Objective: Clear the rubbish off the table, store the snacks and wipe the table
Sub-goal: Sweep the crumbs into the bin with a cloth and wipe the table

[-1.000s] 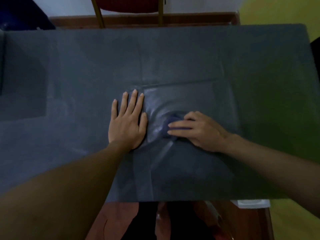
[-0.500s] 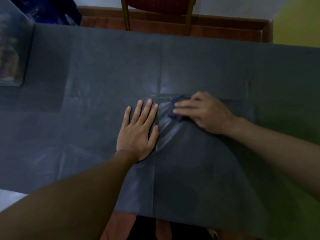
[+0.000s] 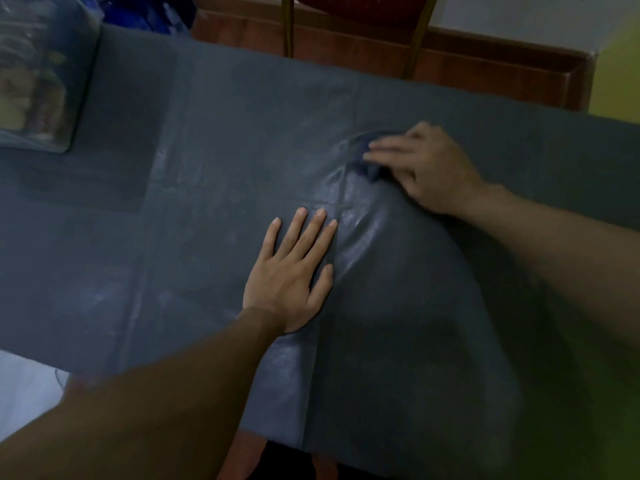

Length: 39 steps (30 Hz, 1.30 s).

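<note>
Head camera, looking down: a person leans over a table draped in a dark grey plastic tablecloth (image 3: 214,140), both bare forearms reaching in from the near edge. The left hand (image 3: 291,271) lies palm-down and flat on the cover near the middle, fingers stretched out and slightly spread, gripping nothing. The right hand (image 3: 429,168) is farther out and to the right, fingers extended and pressed down on a small, crumpled dark blue wiping cloth (image 3: 363,157), which sits on the cover under the fingertips; the cloth is pinned rather than pinched. Between the two hands the cover shows a glossy, wet-looking sheen and raised wrinkles running toward the cloth. At the far left corner of the table stands a clear plastic storage box (image 3: 41,77) with blurred, brownish and yellow contents that cannot be made out. Beyond the far edge, a red-seated chair with gold metal legs (image 3: 360,15) stands on the reddish-brown floor.
</note>
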Tool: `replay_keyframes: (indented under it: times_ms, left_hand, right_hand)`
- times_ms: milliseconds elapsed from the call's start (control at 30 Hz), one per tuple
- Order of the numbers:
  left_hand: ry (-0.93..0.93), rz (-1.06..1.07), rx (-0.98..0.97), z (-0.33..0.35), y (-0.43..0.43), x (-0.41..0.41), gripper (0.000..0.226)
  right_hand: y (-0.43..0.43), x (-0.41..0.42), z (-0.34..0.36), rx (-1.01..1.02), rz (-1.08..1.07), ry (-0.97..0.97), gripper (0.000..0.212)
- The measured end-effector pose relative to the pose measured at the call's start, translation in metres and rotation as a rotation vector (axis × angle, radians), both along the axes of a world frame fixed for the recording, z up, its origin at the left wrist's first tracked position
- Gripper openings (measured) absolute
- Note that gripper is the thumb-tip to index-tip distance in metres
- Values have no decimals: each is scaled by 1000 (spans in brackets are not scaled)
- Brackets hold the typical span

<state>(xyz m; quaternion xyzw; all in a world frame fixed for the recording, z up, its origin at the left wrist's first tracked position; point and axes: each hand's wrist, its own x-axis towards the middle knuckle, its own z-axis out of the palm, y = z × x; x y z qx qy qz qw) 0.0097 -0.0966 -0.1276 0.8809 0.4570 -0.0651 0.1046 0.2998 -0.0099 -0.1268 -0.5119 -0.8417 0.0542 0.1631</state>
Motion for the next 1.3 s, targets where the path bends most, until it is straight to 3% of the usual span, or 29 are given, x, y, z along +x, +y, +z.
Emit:
replay_keyframes:
  times_ms: [100, 167, 300, 367, 567, 733, 833, 900, 1000, 1067, 1200, 1300]
  left_hand:
    - [3, 1, -7, 1, 1, 1, 64]
    - [1, 1, -9, 1, 1, 1, 64]
    - [4, 3, -12, 0, 1, 0, 65]
    - [4, 3, -14, 1, 1, 0, 64]
    - [4, -1, -17, 1, 3, 0, 64]
    - [9, -5, -12, 0, 2, -2, 65]
    - [9, -6, -5, 0, 3, -1, 64]
    - [11, -4, 2, 0, 3, -2, 64]
    - [-1, -1, 15, -1, 2, -1, 64]
    - [-10, 5, 29, -2, 1, -1, 63]
    - [-25, 13, 42, -4, 0, 0, 63]
    - [-27, 16, 63, -2, -1, 1, 63]
  right_hand:
    - [47, 10, 2, -43, -309, 33, 40]
    - [52, 4, 2, -50, -373, 49, 40]
    - [16, -7, 3, -51, 11, 11, 38]
    - [25, 2, 8, -44, 80, -18, 38]
    - [71, 25, 1, -77, -417, 32, 43]
    - [0, 13, 4, -92, -96, 92, 38]
    - [-20, 28, 5, -79, 44, 33, 36]
    - [-9, 47, -1, -58, -38, -9, 39]
    - [3, 67, -6, -46, -452, 46, 41]
    - [-11, 60, -6, -69, -564, 84, 41]
    - [-72, 51, -1, -88, -173, 75, 39]
    - [-89, 73, -3, -56, -232, 66, 38]
